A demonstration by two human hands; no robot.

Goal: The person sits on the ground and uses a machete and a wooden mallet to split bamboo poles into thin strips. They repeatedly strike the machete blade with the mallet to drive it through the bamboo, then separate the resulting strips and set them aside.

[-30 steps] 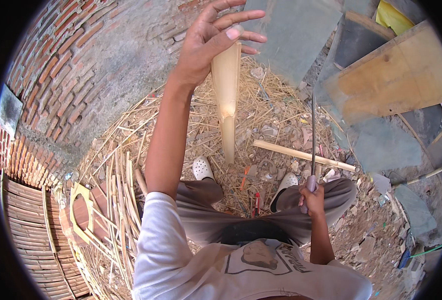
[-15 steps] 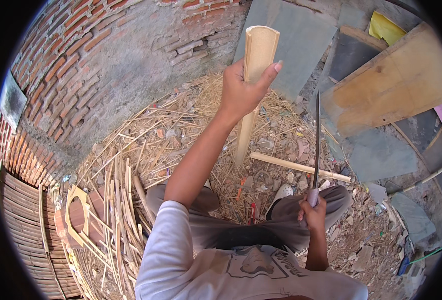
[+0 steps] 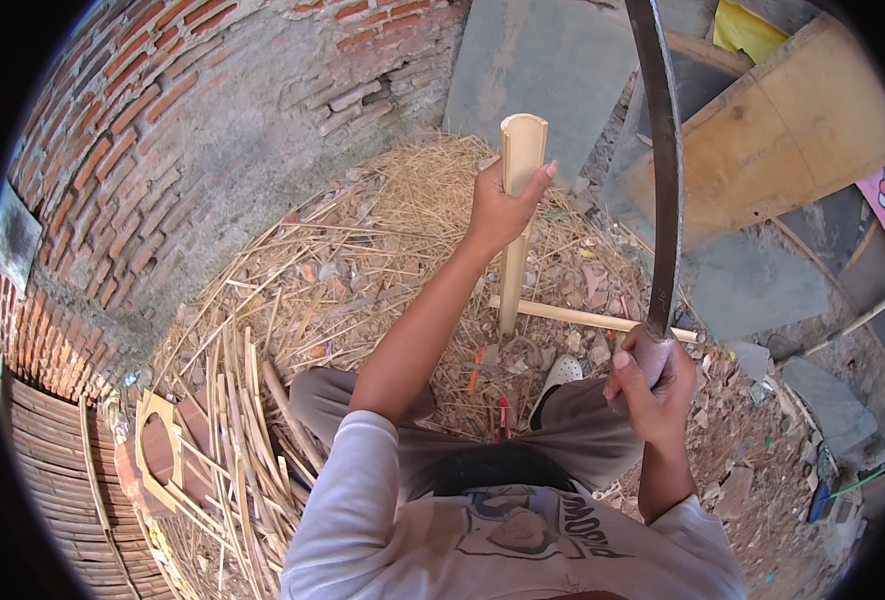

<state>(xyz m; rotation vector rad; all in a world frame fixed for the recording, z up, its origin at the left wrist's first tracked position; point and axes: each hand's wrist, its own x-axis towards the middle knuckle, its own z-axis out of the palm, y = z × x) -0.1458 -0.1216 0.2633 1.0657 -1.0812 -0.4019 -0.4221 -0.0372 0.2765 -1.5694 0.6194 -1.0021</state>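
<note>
My left hand (image 3: 505,207) is closed around the upper part of a split bamboo piece (image 3: 515,265), its thumb on the pale inner side. The bamboo stands nearly upright, its lower end down at the littered ground. On the right, my right hand (image 3: 654,388) grips the handle of a machete (image 3: 666,170), whose long dark blade is raised and curves up past the top of the picture. Blade and bamboo are apart. A second bamboo strip (image 3: 592,318) lies on the ground between them.
Several thin bamboo strips (image 3: 232,440) are piled at my left beside a cut wooden frame (image 3: 152,445). A brick wall (image 3: 212,130) rises at the far left. Boards (image 3: 782,130) lie at the right. Straw and rubble (image 3: 362,250) cover the ground before my crossed legs.
My right hand has come up with the machete, so the blade looms larger and higher. My left hand and the bamboo have moved lower in the picture.
</note>
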